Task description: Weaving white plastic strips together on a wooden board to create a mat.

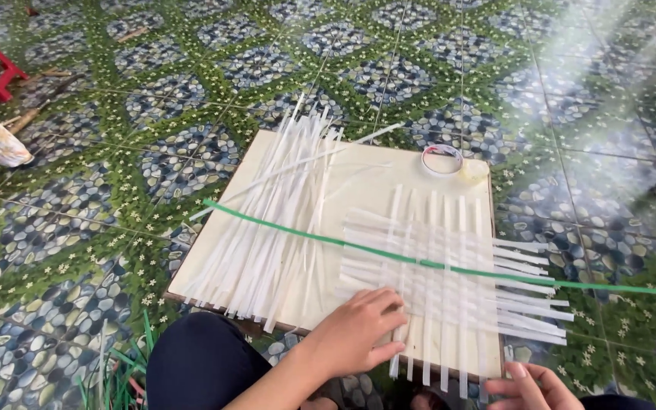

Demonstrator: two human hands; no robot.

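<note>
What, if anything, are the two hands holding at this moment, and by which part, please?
Nothing is gripped. The left hand lies flat, pressing the near left edge of the woven mat of white plastic strips on the pale square board. The right hand hovers open by the board's near edge.

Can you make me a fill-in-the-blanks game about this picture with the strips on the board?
1. The left hand presses flat on the woven ____ strips.
2. One long strip lying across the board is coloured ____.
3. The tape roll sits near the board's far ____ corner.
4. The loose strips lie in a pile on the ____ side of the weave.

Missing words: white; green; right; left
</note>
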